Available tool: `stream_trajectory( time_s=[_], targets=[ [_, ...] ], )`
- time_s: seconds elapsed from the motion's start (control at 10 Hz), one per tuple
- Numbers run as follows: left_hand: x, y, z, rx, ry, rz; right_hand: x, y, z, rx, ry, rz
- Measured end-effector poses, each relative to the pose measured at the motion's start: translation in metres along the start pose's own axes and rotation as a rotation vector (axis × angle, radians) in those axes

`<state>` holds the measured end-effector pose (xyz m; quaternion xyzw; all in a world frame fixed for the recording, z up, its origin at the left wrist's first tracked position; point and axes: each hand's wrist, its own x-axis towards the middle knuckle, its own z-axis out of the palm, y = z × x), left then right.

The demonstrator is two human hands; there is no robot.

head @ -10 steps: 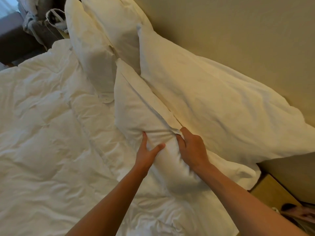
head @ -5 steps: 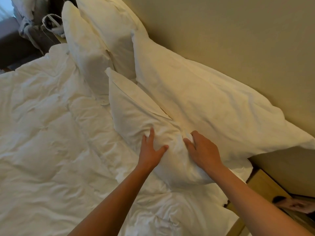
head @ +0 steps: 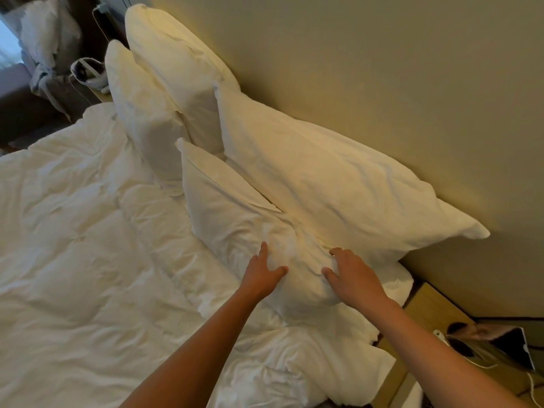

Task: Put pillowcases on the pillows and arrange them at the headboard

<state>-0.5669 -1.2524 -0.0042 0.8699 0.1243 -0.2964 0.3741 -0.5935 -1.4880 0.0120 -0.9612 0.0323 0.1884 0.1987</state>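
Several white cased pillows stand along the beige headboard (head: 382, 83). A large near pillow (head: 323, 187) leans on the headboard, and a smaller front pillow (head: 229, 207) leans against it. Two more pillows (head: 176, 69) stand further along. My left hand (head: 263, 272) lies flat on the near end of the front pillow with fingers spread. My right hand (head: 353, 275) presses the same end from the right, fingers apart. Neither hand grips the fabric.
A rumpled white duvet (head: 73, 260) covers the bed to the left. A wooden nightstand (head: 435, 313) with a dark device (head: 512, 346) and white cables stands at the lower right. A chair with heaped clothes (head: 44, 54) is at the far left.
My right hand let go of the pillowcase edge and both hands slid to the pillow's near end, now resting flat. The front pillow stands more upright against the large one.
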Motion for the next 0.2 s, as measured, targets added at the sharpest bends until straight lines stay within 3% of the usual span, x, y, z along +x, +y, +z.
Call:
stream_trajectory(
  time_s=[0.1, 0.2],
  targets=[
    [-0.021, 0.003, -0.004, -0.041, -0.019, -0.005, -0.024, -0.004, -0.034, 0.074, -0.036, -0.013],
    [-0.044, -0.004, 0.000, -0.069, -0.023, 0.014, -0.053, -0.016, -0.085, 0.311, 0.101, -0.033]
  ],
)
